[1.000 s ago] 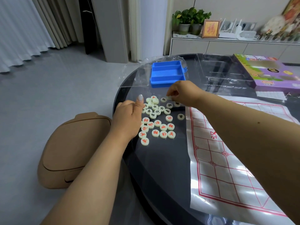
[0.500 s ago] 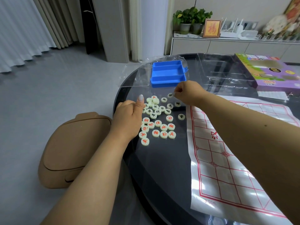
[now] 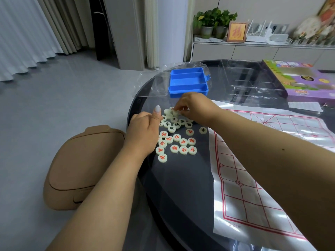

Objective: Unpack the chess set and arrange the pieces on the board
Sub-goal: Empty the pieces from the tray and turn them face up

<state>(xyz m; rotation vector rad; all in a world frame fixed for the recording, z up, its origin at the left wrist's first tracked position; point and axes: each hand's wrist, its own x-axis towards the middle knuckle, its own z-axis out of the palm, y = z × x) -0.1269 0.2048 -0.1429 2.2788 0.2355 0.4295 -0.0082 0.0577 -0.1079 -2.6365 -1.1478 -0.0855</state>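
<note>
Xiangqi pieces (image 3: 176,136): round cream discs, red or black characters, loose in a cluster on the dark glass table (image 3: 181,187), just left of the board sheet (image 3: 262,169); none on the grid yet. Likely light, hard and smooth, apt to slide on glass; best pinched across the rim between thumb and fingertip, one at a time. Right hand (image 3: 195,107): fingers curled down at the cluster's far edge, apparently pinching one pale disc, the contact partly hidden. Left hand (image 3: 145,132): resting at the cluster's left side, thumb raised, fingers tucked from view; whether it holds a piece cannot be told. Blue compartment tray (image 3: 188,82): beyond the pieces, emptied. Board sheet: thin, glossy, creased, likely to shift.
</note>
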